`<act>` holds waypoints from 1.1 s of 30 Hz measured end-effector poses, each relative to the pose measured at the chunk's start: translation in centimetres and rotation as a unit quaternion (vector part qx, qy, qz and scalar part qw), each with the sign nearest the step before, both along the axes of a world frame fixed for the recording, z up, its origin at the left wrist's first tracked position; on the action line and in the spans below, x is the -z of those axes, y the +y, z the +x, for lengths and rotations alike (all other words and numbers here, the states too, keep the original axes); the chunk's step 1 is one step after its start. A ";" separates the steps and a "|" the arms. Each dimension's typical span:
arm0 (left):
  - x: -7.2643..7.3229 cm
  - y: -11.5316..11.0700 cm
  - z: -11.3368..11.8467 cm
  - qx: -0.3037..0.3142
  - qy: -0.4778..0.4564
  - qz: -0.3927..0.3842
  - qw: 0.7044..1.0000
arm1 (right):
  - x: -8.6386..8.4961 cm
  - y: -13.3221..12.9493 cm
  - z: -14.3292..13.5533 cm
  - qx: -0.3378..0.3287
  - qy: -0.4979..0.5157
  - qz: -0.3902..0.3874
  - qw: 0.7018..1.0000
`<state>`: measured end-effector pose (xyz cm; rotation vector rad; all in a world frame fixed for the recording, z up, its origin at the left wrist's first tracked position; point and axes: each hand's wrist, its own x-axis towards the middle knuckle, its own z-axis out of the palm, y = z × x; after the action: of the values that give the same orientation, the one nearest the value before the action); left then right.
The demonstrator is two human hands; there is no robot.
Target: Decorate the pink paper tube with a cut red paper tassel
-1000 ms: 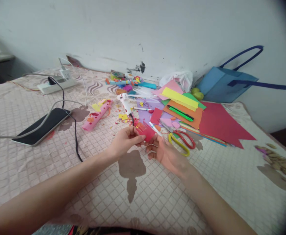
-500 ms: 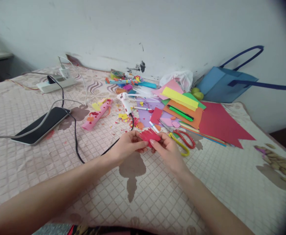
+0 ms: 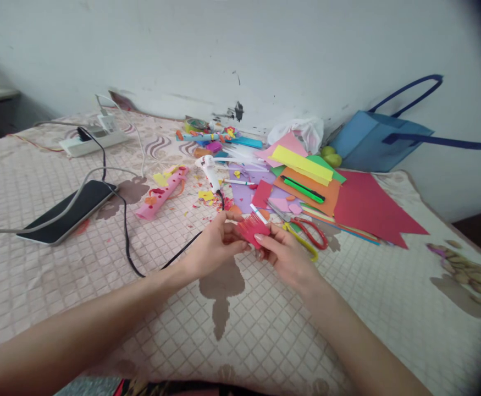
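Observation:
Between my hands, above the tablecloth, is a small piece of red fringed paper [image 3: 253,229], its thin cut strips facing away from me. My right hand [image 3: 287,254] pinches its right side, with the thumb on top. At its left edge, the fingers of my left hand [image 3: 215,245] are curled and touching the strips. Just beyond the paper lies a white and blue marker [image 3: 259,213]. Scissors with red and yellow handles [image 3: 312,234] rest beside my right hand. A white hot glue gun [image 3: 209,171] lies farther back, its black cord running toward my left arm.
Coloured paper sheets [image 3: 372,206] and a green cutter [image 3: 304,189] lie at the right, near a blue bag [image 3: 382,140]. At the left are a pink decorated paper roll [image 3: 162,193], a black phone-like device [image 3: 70,212] and a power strip [image 3: 94,142] with cables. Paper scraps litter the middle.
The red fringed paper has turned and tilted in my hands. My left thumb has slid off its face toward the left edge, while the right hand keeps its pinch.

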<state>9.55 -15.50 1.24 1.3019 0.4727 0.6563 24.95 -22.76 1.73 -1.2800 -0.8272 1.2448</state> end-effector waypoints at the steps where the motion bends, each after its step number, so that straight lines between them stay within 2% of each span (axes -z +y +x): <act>1: -0.1 -0.1 -0.1 -0.008 0.001 0.049 0.999 | 0.0 0.0 0.1 -0.007 0.026 -0.012 1.000; 6: -0.9 -0.3 -0.5 -0.034 0.067 0.269 0.960 | 0.1 -0.1 0.4 -0.031 0.059 -0.034 0.997; 8: -1.1 -0.1 -0.6 -0.029 0.095 0.320 0.942 | 0.0 -0.2 0.3 -0.035 0.055 -0.030 0.997; 10: -1.0 0.1 -0.7 -0.025 0.108 0.336 0.935 | 0.0 -0.2 0.2 -0.039 0.049 -0.024 0.998; 16: -0.4 0.5 -0.5 -0.003 0.086 0.257 0.963 | 0.1 -0.2 0.0 -0.052 0.020 -0.001 0.998; 23: -0.5 0.6 -0.4 -0.010 0.087 0.200 0.976 | 0.5 -0.2 0.3 -0.042 -0.091 0.046 0.994; 28: -0.2 0.4 -0.2 0.009 0.043 0.098 0.994 | 0.4 -0.2 0.0 -0.041 -0.116 0.060 0.991; 33: -0.2 0.4 -0.1 0.006 0.017 0.020 1.000 | 0.1 -0.3 -0.3 -0.043 -0.116 0.066 0.990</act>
<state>9.49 -15.10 1.47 1.3542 0.4813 0.6379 24.62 -23.02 1.59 -1.3090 -1.1233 1.1009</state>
